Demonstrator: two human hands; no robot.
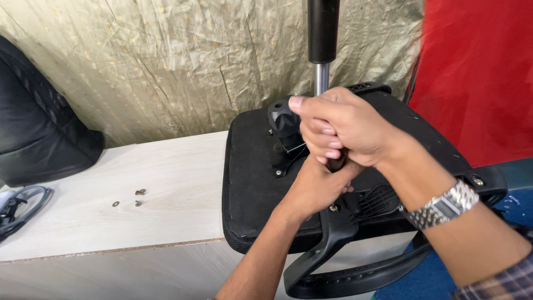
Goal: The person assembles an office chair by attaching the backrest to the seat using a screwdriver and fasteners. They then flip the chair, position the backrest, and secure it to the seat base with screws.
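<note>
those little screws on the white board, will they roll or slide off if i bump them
The small screws and washer lie loose on the smooth, flat white board, so a bump would probably scatter them. The screws would likely roll in short arcs; the washer looks flat and should slide rather than roll. They seem very light, so pinching them up may be fiddly. They sit well back from the board's front edge.

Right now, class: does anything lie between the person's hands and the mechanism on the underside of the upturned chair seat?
Nothing visible does. Both the left hand and right hand are already closed on the mechanism beside the black knob on the chair seat; the hands hide what they grip.
</note>
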